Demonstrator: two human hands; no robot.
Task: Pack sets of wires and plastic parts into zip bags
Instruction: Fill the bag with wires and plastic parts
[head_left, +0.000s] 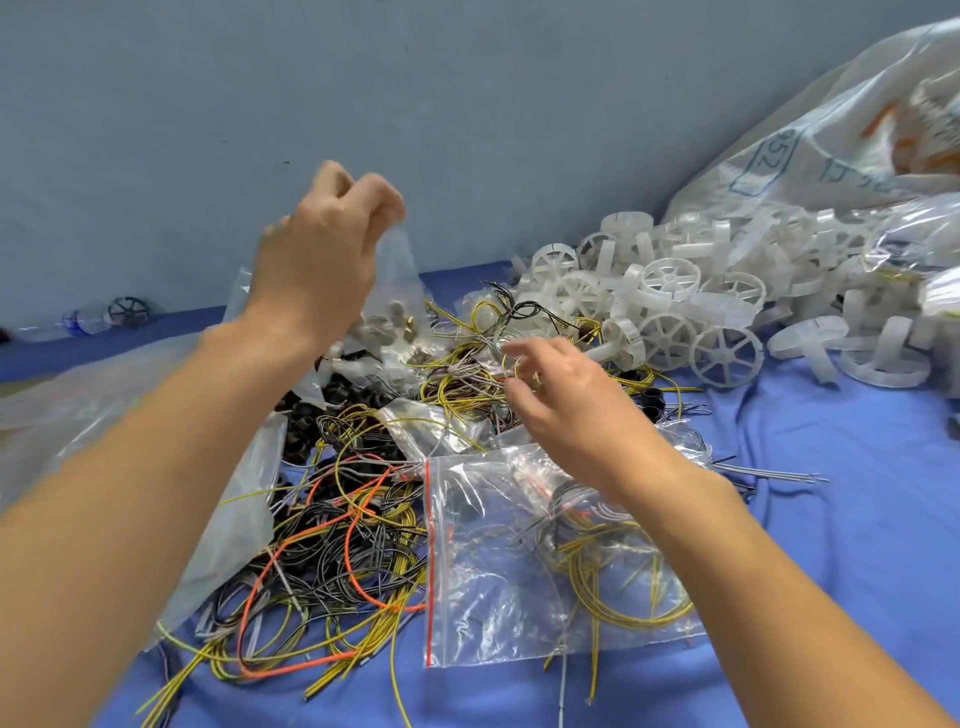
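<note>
A zip bag (545, 561) holding yellow wires lies nearest on the blue cloth (831, 519), partly hidden under the right forearm. A wire pile (332, 545) sprawls beside it. The right hand (566, 400) pinches a blurred yellow wire loop (517, 366). Farther off, the left hand (322, 249) pinches the top of a small bag (395, 291), whose contents are unclear. Plastic wheels (670, 312) are heaped behind, and a sack (831, 135) is cut off at the right.

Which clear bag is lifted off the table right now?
The small bag pinched by the left hand, hanging in the air; the red-striped zip bag lies flat.
</note>
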